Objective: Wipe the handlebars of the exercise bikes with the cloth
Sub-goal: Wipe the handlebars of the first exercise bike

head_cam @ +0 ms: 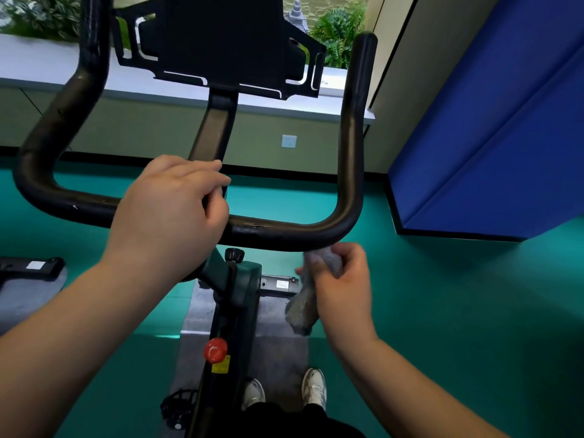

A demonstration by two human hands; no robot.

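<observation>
**Cloth under right bend of handlebar**

While the left hand clasps the black handlebar at its centre, the right hand grips a grey cloth, top end touching the bar's underside, remainder hanging below the fist.

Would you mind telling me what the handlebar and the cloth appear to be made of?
The handlebar looks like a metal tube under a black foam or rubber sleeve: semi-matte with soft highlights, with small nicks in the covering. The metal core is a guess. The cloth, held by the right hand, seems a grey fuzzy textile, perhaps microfibre: nappy surface, limp drape.
</observation>
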